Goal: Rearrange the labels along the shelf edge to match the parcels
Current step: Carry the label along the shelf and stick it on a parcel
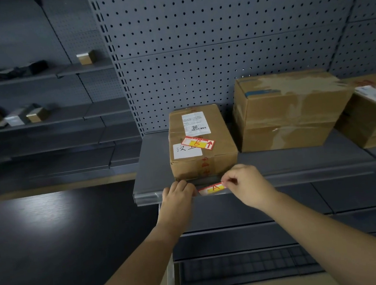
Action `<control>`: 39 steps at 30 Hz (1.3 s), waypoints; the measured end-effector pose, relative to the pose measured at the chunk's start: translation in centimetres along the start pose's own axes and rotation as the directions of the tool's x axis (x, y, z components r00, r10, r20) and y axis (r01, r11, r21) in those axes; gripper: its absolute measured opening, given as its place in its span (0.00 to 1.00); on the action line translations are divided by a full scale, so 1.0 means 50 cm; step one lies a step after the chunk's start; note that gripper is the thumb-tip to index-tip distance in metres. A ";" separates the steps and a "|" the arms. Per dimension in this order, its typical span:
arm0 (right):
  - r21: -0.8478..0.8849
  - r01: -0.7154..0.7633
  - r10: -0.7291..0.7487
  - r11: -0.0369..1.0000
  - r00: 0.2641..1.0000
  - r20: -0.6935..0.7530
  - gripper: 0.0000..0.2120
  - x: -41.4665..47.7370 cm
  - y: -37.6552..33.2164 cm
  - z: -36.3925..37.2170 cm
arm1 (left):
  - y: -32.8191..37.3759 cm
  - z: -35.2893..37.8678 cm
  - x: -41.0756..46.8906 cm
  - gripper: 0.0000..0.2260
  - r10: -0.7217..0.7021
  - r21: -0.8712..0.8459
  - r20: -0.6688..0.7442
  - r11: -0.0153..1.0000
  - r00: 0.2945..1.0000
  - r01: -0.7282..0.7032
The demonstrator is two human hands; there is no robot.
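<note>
Shelf [299, 163] carries three parcels; the nearest parcel [201, 141] bears a sticker marked B [198, 143] and stands directly above both hands. Shelf edge strip [278, 179] runs left to right, and the label marked A [212, 188] lies lengthwise in it, between the hands. Right hand [248, 183] pinches the label's right end. Left hand [178, 197] presses curled fingers on the strip just left of it, gripping nothing visible. A mismatches B; removal appears due.

Grey pegboard wall [218, 36]; dark glossy floor [42, 236].
</note>
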State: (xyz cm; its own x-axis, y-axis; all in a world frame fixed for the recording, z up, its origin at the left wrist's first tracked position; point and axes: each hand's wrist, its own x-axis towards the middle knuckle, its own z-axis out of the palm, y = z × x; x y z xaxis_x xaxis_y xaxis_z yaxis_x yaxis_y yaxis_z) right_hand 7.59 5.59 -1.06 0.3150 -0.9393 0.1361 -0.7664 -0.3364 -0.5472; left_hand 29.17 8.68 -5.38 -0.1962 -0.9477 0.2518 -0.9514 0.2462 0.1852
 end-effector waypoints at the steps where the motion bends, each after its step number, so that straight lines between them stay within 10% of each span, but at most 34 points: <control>1: -0.036 0.001 -0.001 0.999 1.000 0.015 0.07 -0.002 0.002 0.005 | 0.000 -0.001 0.000 0.10 -0.001 -0.005 0.001 1.000 1.000 0.001; 20: 0.068 -0.026 0.031 0.997 0.997 -0.071 0.13 0.020 -0.068 -0.116 | 0.028 -0.199 0.077 0.09 -0.011 -0.034 -0.134 0.999 0.991 0.007; 39: -0.175 -0.102 0.122 0.979 0.987 0.106 0.14 0.188 -0.098 -0.116 | -0.047 -0.181 0.271 0.19 0.102 0.012 0.231 0.994 0.968 -0.108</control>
State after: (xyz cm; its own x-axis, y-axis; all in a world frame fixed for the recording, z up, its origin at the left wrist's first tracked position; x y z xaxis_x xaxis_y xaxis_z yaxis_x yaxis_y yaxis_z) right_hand 11.06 -1.99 7.68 0.2773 -0.9606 -0.0200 -0.8807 -0.2458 -0.4048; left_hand 30.93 -2.90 6.18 -0.3417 -0.9388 0.0432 -0.9274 0.3443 0.1461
